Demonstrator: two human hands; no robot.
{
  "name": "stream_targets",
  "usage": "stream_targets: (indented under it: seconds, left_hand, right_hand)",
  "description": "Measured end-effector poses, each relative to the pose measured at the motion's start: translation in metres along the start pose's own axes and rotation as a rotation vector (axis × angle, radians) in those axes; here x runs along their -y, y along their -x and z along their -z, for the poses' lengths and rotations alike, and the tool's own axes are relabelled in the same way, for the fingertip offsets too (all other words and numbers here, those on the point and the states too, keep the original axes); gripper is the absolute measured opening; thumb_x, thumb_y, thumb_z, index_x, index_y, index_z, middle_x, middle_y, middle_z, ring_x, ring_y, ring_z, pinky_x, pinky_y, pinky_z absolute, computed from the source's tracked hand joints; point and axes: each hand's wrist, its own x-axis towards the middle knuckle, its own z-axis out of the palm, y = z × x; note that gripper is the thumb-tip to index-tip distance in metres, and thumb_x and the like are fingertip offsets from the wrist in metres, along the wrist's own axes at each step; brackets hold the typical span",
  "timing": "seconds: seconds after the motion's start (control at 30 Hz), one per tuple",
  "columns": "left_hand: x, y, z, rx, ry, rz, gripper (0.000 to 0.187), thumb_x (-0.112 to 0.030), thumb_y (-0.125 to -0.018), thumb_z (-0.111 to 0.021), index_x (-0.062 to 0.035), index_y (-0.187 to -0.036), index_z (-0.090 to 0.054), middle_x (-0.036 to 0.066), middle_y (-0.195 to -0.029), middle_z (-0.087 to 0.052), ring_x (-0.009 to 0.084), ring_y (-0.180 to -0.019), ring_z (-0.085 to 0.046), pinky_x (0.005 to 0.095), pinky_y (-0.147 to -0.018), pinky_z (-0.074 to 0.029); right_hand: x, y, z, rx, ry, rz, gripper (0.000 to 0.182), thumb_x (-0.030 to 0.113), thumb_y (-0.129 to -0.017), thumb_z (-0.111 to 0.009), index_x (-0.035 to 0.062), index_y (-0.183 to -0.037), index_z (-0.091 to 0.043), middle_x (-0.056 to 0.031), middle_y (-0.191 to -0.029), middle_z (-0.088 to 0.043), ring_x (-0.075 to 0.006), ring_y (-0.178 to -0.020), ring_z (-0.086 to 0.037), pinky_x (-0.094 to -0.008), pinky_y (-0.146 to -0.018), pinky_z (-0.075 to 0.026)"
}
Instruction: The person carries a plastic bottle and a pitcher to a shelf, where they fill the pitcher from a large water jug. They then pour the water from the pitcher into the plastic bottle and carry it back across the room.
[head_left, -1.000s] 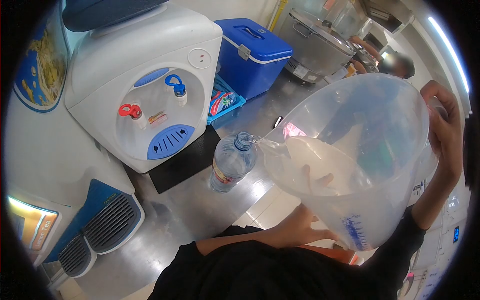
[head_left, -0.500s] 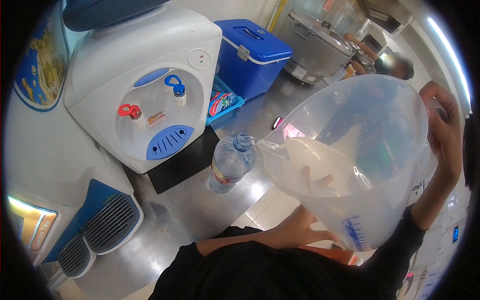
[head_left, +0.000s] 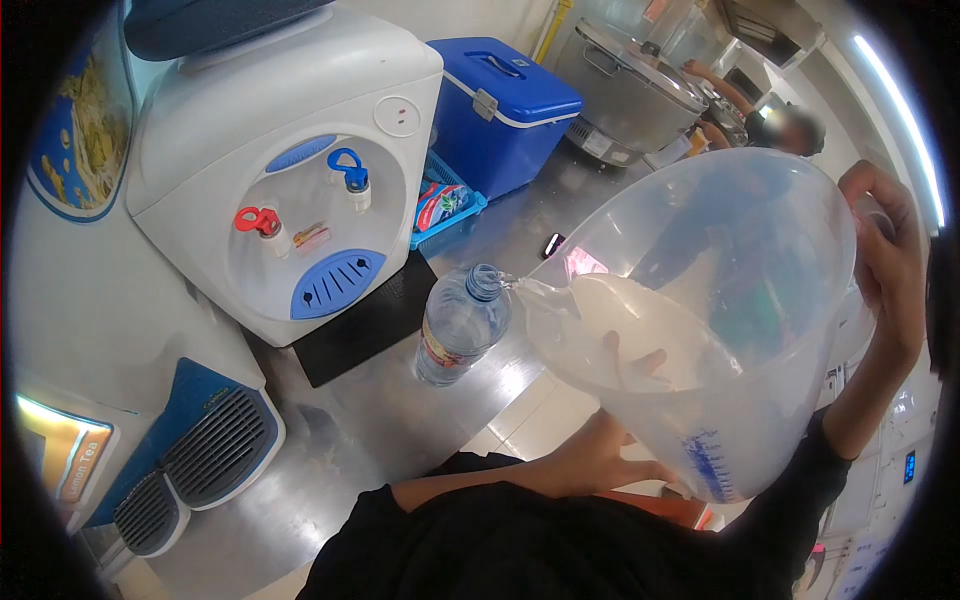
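A large translucent plastic measuring jug [head_left: 700,430] with blue scale marks is tilted to the left. Its handle is gripped by my right hand [head_left: 885,240] at the upper right. My left hand [head_left: 610,440] supports the jug from beneath, its fingers showing faintly through the plastic. Clear liquid runs from the spout into the mouth of a plastic bottle [head_left: 462,330]. That bottle stands upright on the steel counter [head_left: 380,430], apart from both hands. The level inside the bottle is hard to make out.
A white water dispenser [head_left: 300,90] with red and blue taps stands left of the bottle. Behind are a blue cooler box [head_left: 510,110], a blue basket [head_left: 450,225], a phone [head_left: 554,244] and a large metal cooker [head_left: 630,90]. Another person [head_left: 790,130] is at the back right.
Liquid keeps flowing from the jug's spout into the bottle. My hands and the jug hold nearly the same pose; the view has shifted very slightly.
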Motion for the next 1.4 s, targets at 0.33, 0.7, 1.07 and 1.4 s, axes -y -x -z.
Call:
stream_targets:
  seconds: [0.33,0.7,1.07,1.4]
  left_hand:
    - [0.001,0.0,-0.005,-0.009,0.393,0.056,0.057,-0.019,-0.065,-0.068,-0.0028,-0.112,-0.04,0.019,-0.131,-0.009,0.0307,-0.122,-0.008,0.0411,-0.097,-0.018]
    - [-0.001,-0.001,-0.002,0.001,0.121,0.045,0.06,-0.02,-0.066,-0.067,-0.0041,-0.116,-0.037,0.018,-0.132,-0.003,0.0319,-0.123,0.003,0.043,-0.099,-0.014]
    - [0.008,-0.003,-0.004,0.071,-0.026,0.023,0.073,-0.022,-0.064,-0.069,-0.0047,-0.123,-0.028,0.018,-0.133,-0.002,0.0363,-0.117,0.025,0.0496,-0.096,-0.018]
    - [-0.003,-0.001,-0.001,-0.003,0.077,0.01,0.07,-0.019,-0.064,-0.069,-0.0033,-0.12,-0.029,0.016,-0.132,-0.001,0.0341,-0.122,0.009,0.048,-0.095,-0.025]
  right_hand:
    - [-0.015,-0.003,0.0,-0.035,-0.038,0.072,0.025,0.028,-0.073,-0.059,0.0059,-0.082,-0.051,0.0017,-0.05,-0.047,-0.0001,-0.03,-0.024,-0.0112,-0.034,-0.022]
    - [-0.012,-0.003,0.0,-0.027,-0.031,0.033,0.027,0.029,-0.072,-0.06,0.0056,-0.081,-0.05,0.0029,-0.047,-0.046,-0.0003,-0.03,-0.023,-0.0102,-0.035,-0.022]
    - [-0.01,-0.005,0.003,0.011,-0.018,0.012,0.029,0.029,-0.073,-0.061,0.0036,-0.081,-0.05,0.0006,-0.063,-0.05,-0.0006,-0.028,-0.028,-0.0097,-0.03,-0.021]
    - [-0.013,-0.007,0.003,0.019,-0.057,0.086,0.026,0.026,-0.074,-0.059,0.0038,-0.082,-0.05,-0.0002,-0.065,-0.051,-0.0009,-0.028,-0.03,-0.0098,-0.029,-0.023]
